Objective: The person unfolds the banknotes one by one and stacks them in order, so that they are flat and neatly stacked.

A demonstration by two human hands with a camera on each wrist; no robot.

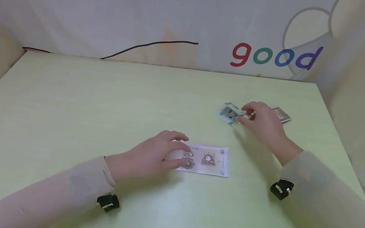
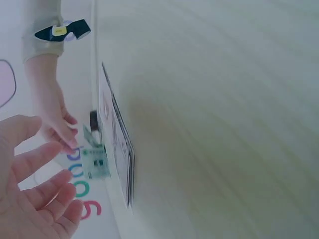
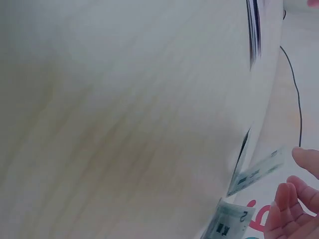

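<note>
A pinkish banknote (image 1: 211, 160) marked 20 lies on the table, on top of a thin stack whose layered edges (image 2: 130, 174) show in the left wrist view. My left hand (image 1: 151, 155) is over its left end, fingers spread and loosely bent, holding nothing. Farther back, a folded green banknote (image 1: 229, 115) stands partly unfolded with a flap raised. My right hand (image 1: 266, 124) is beside it, thumb and fingers apart. In the right wrist view, a raised green flap (image 3: 259, 172) ends near the thumb tip, and another green note part (image 3: 229, 221) sits lower.
A small folded brownish note (image 1: 281, 115) lies behind my right hand, partly hidden by it. The pale green table (image 1: 78, 103) meets printed cloth walls (image 1: 149, 10) at the back and both sides.
</note>
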